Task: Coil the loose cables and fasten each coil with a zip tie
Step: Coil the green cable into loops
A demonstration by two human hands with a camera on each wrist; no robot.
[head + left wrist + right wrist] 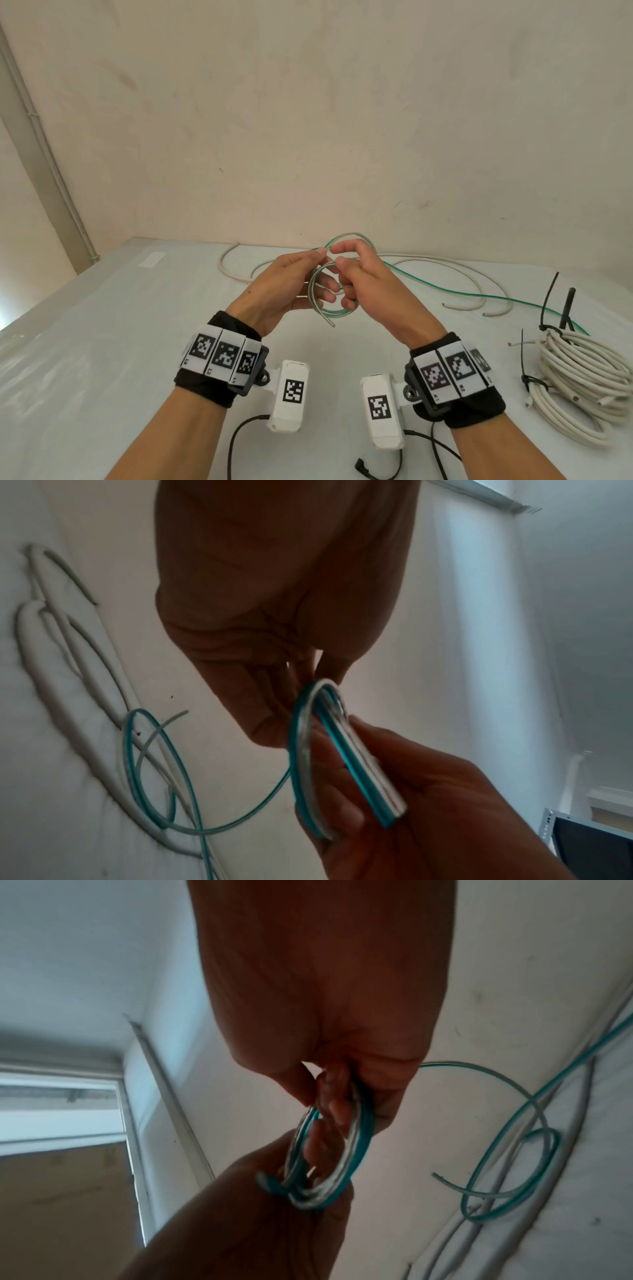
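While both your hands are pinched on the small green-and-clear cable coil (pixel 323 291), held above the worktop (pixel 102 342) at the middle, your left hand (pixel 287 287) and right hand (pixel 363 284) grip opposite sides. Loosen either pinch and the springy turns will likely pop open. The uncoiled tail (pixel 479 294) trailing right could snag the loose white cable (pixel 445 263) or the tied white coil (pixel 582 377).

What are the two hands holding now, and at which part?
Both hands hold the small coil of the green-and-clear cable. The left hand grips its left side, the right hand its right side; the rest trails loose on the table.
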